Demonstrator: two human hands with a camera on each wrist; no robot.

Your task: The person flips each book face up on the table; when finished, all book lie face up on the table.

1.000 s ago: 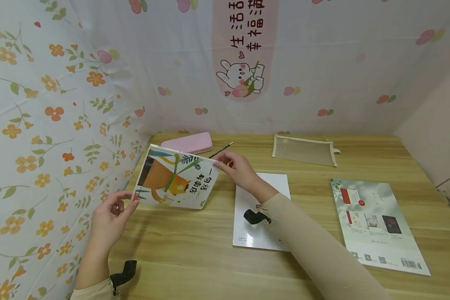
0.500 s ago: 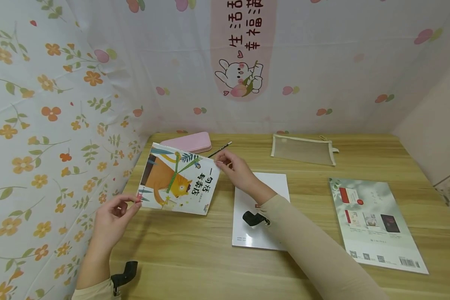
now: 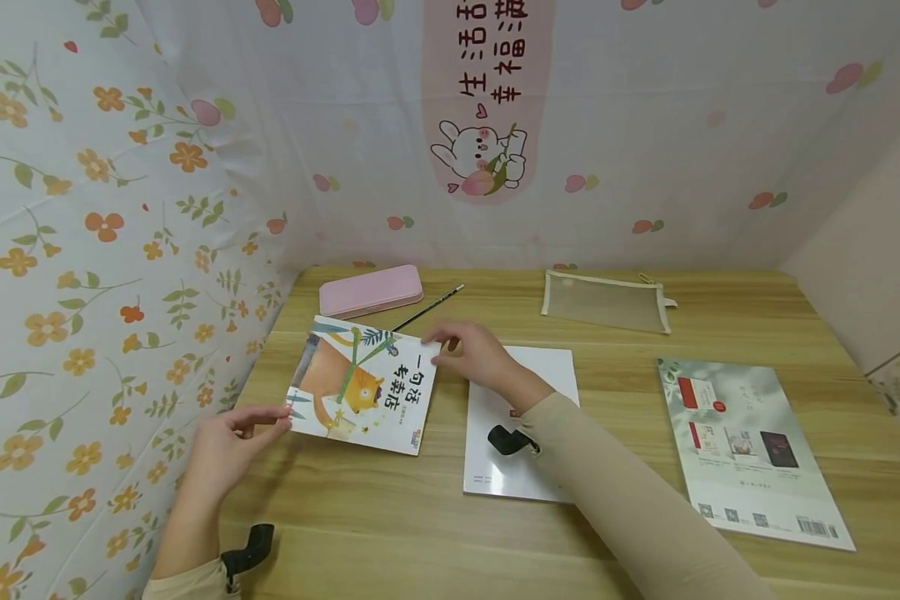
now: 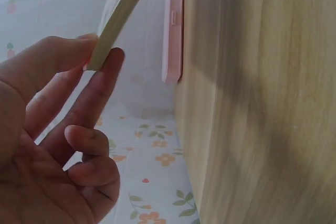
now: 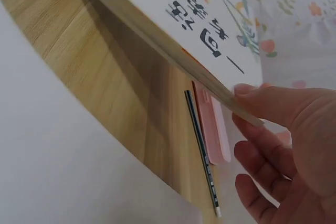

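Observation:
A white book [image 3: 360, 387] with an orange cat on its cover is held above the left part of the table. My left hand [image 3: 228, 450] pinches its near left corner between thumb and fingers, and my right hand [image 3: 476, 358] pinches the far right corner. In the left wrist view the page edges of the book [image 4: 118, 24] show between the left thumb and fingertips. From the right wrist view, the book [image 5: 173, 30] is tilted and clear of the wood, its shadow falling below. The other fingers of the right hand [image 5: 294, 145] are loosely curled underneath.
Behind the book lie a pink pencil case [image 3: 371, 290] and a dark pencil [image 3: 429, 307]. A white book [image 3: 521, 467] lies under my right forearm. Farther right are a beige mesh pouch [image 3: 606, 304] and a pale green magazine [image 3: 753, 454]. A flowered cloth [image 3: 105, 275] borders the left side.
The cat book has come down and toward me, its cover turning flatter, so more of the pencil case and pencil shows behind it. Both hands have kept their pinch and lowered with it.

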